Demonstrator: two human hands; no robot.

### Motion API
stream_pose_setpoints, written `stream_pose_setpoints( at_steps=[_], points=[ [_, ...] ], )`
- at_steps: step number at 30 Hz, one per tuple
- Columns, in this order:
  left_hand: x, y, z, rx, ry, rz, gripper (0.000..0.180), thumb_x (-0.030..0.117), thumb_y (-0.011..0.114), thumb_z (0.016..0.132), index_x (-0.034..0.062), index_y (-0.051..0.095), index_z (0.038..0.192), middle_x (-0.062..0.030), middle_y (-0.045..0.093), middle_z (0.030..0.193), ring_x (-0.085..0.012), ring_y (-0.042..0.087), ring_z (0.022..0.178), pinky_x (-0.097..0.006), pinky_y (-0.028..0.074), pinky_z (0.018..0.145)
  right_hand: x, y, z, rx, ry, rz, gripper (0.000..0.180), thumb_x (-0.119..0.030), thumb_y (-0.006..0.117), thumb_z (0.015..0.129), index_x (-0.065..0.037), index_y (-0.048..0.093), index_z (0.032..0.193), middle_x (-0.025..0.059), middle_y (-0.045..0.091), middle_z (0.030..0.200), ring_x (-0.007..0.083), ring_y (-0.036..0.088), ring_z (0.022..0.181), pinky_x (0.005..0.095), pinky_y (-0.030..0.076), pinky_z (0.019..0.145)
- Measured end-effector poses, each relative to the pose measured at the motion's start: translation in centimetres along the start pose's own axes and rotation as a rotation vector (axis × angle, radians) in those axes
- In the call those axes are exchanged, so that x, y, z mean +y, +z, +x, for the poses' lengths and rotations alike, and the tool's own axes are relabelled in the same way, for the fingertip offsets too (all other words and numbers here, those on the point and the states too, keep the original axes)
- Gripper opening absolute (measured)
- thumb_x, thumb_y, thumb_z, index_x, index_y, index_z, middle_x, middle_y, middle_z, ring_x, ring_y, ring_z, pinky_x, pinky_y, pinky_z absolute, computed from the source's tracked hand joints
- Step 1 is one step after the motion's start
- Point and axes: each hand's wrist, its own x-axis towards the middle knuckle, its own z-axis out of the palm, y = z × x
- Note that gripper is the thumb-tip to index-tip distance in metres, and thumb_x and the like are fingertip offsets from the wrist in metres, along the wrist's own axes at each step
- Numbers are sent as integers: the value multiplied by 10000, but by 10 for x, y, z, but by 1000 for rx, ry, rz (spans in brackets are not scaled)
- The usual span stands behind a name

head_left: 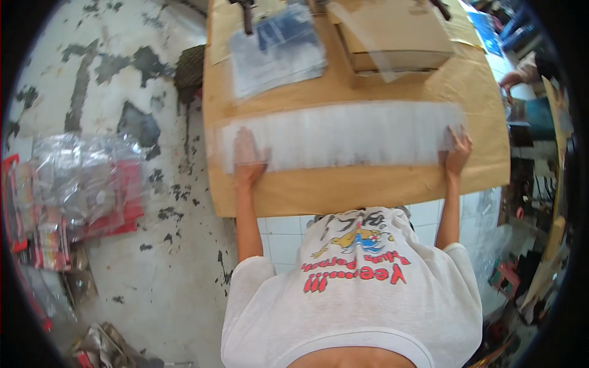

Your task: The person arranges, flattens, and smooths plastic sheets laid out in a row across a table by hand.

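A long band of whitish, translucent plastic sheets (350, 135), apparently overlapping in a row, stretches across the brown paper-covered table (343, 187). My left hand (248, 153) lies flat at the band's left end, its fingers stretched forward and partly smeared. At the opposite end my right hand (458, 153) rests with its fingers spread over the band's edge. Both hands are open and seem to touch the plastic, which is blurred by motion. Beyond the band, toward the far left, lies a stack of clear plastic sleeves (279, 61) with a bluish patch.
A cardboard box (399, 37) sits at the table's far side, with a translucent strip across it. Dark metal clamp-like parts (246, 15) stand at the far edge. Plastic packets (86, 184) hang along the peeling wall at left. Another person's hand (520, 75) shows at far right.
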Motion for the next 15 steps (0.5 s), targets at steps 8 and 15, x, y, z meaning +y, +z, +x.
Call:
stream_pose_setpoints(
  at_steps=[8,15],
  points=[
    [-37,15,-41,238,330,275,475,55,613,836,-6,578,1306,-235,583,1344,-376,539,1285,-467,443,1064,-7,-9,0,-90,40,134,556,63,488,839,-199,710,1276,103,553,1464,333,513,1294,413,392,1121],
    [-16,16,-87,31,332,228,267,130,682,774,74,680,1034,-144,654,1005,-345,603,928,-465,491,780,-13,-4,7,-70,56,148,577,98,475,829,-189,714,1268,116,554,1459,334,521,1284,418,405,1112]
  ],
)
